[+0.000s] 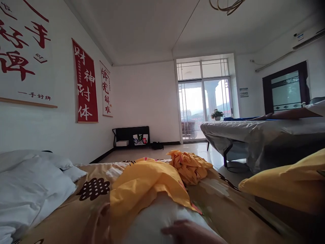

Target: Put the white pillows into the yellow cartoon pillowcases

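Note:
A white pillow (157, 217) lies in front of me, its far end inside a yellow pillowcase (144, 183). The pillowcase opens toward me, and much of the pillow's near part is bare. My right hand (190, 233) is on the bare pillow at the bottom edge, its fingers closed against the fabric and partly cut off by the frame. My left hand (99, 222), smeared by motion, is beside the left edge of the pillowcase; its fingers cannot be made out. Beyond, a crumpled yellow cloth (190, 166) rests on the patterned bedding (218, 206).
White pillows (33, 189) are heaped at left, and a yellow pillow (286, 179) is at right. Another person's arm (281, 114) reaches over a plastic-covered table (266, 130). A low black rack (130, 135) stands by the far wall.

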Tool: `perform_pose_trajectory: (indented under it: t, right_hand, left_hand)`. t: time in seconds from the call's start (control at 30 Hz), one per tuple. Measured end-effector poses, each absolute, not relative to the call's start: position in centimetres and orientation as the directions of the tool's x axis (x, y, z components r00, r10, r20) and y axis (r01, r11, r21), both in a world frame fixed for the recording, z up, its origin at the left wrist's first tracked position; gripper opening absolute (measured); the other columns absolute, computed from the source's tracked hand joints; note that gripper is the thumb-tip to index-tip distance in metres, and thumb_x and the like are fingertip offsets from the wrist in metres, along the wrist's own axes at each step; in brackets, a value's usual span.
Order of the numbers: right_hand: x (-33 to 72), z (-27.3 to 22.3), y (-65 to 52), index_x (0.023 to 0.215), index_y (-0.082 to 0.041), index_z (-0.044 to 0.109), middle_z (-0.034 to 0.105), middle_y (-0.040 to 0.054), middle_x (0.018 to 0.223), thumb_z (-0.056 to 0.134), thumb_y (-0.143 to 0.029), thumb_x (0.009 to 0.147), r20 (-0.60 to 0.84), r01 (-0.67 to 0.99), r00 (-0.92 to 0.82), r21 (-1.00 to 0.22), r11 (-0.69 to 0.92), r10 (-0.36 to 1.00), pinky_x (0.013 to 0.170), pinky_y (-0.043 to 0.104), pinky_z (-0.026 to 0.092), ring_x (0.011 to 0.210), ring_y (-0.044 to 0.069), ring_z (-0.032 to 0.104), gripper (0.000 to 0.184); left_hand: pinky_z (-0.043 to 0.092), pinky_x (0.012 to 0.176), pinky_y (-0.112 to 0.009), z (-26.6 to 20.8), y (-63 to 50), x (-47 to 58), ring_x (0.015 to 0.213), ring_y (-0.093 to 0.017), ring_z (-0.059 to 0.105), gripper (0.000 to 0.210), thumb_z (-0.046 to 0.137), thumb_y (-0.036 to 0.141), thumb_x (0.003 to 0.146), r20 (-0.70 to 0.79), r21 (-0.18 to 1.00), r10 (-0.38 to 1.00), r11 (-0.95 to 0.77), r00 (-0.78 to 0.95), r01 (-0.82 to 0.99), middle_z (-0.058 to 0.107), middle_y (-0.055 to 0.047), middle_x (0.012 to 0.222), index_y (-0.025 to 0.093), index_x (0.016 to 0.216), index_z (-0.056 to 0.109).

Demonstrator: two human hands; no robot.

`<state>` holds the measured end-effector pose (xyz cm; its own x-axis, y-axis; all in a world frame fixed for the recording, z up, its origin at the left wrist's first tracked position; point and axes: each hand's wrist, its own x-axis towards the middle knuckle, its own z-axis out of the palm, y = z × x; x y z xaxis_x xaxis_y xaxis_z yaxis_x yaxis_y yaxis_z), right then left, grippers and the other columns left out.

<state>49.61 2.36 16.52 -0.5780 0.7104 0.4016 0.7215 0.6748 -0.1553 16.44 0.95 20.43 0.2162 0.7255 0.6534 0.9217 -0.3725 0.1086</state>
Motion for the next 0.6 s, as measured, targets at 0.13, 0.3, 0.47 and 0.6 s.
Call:
perform_pose_trajectory:
  t: [0.13,0.3,0.47,0.6]
  right_hand:
    - [53.0,20.6,4.3,0.138,-0.029,0.045,0.060,0.0053,0.122,0.055,-0.016,0.069,0.467,0.846,-0.248,-0.322,0.425,0.849,0.098,0.036,0.040,0.112,0.023,0.053,0.071]
    - [52.5,16.0,8.0,0.138,-0.022,0.045,0.059,0.0108,0.125,0.046,-0.013,0.074,0.464,0.969,-0.001,-0.217,0.115,0.886,0.094,0.044,0.040,0.112,0.028,0.054,0.064]
    - [52.5,15.3,8.4,0.104,-0.018,0.067,0.071,0.0119,0.099,0.041,-0.006,0.080,0.492,0.996,-0.041,-0.048,0.074,0.870,0.085,0.039,0.043,0.096,0.028,0.063,0.037]
    - [55.3,18.9,8.1,0.089,-0.020,0.067,0.072,0.0084,0.090,0.038,-0.002,0.078,0.657,1.000,0.015,-0.030,0.006,0.754,0.076,0.033,0.043,0.085,0.023,0.065,0.035]
  left_hand:
    - [0.041,0.103,-0.046,16.7,2.5,16.9,0.122,-0.028,0.050,0.046,0.058,0.039,0.083,0.696,0.002,0.653,-0.420,0.300,0.907,0.056,-0.006,0.132,0.030,0.129,0.055]
    - [0.044,0.090,-0.045,12.9,6.4,17.6,0.109,-0.032,0.059,0.045,0.050,0.021,0.079,0.703,-0.107,0.658,-0.276,0.268,0.955,0.065,-0.009,0.119,0.032,0.120,0.063]
    - [0.046,0.085,-0.040,13.6,6.7,15.4,0.090,-0.025,0.064,0.035,0.046,0.017,0.081,0.709,-0.086,0.665,-0.251,0.236,0.964,0.069,-0.007,0.104,0.032,0.103,0.069]
    - [0.046,0.090,-0.041,16.1,4.7,13.3,0.107,-0.025,0.060,0.027,0.048,0.018,0.083,0.904,-0.191,0.299,-0.360,0.307,0.913,0.066,-0.007,0.115,0.032,0.100,0.065]
